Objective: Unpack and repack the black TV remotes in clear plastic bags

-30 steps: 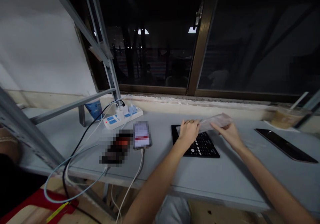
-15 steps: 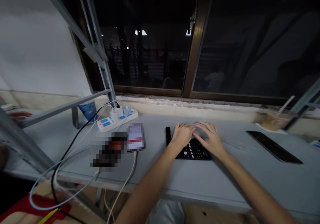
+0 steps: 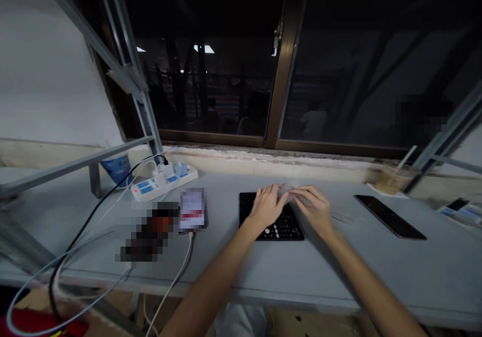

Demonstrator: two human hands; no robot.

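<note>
A flat black panel [image 3: 280, 230] printed with rows of small white marks lies on the desk beneath my hands; its exact kind is unclear. Over its left and upper part is my left hand [image 3: 266, 207], fingers bent, thumb reaching toward the other hand. My right hand [image 3: 314, 207] is closed in a pinch above the panel's right side. Between the fingertips of both hands is a thin, see-through piece of plastic film [image 3: 289, 188], somewhat blurred. My fingers hide much of the panel's upper half.
To the left are a phone [image 3: 193, 210] on a cable, a blurred-out dark object [image 3: 150, 231], a power strip [image 3: 165, 182] and a blue cup [image 3: 117, 170]. A dark phone [image 3: 389, 217] and an iced drink [image 3: 393, 177] stand right. Metal frame bars [image 3: 124, 83] flank the desk.
The view has turned slightly right, so things on the desk sit further left. My hands have come closer together at the fingertips, with the film between them.
</note>
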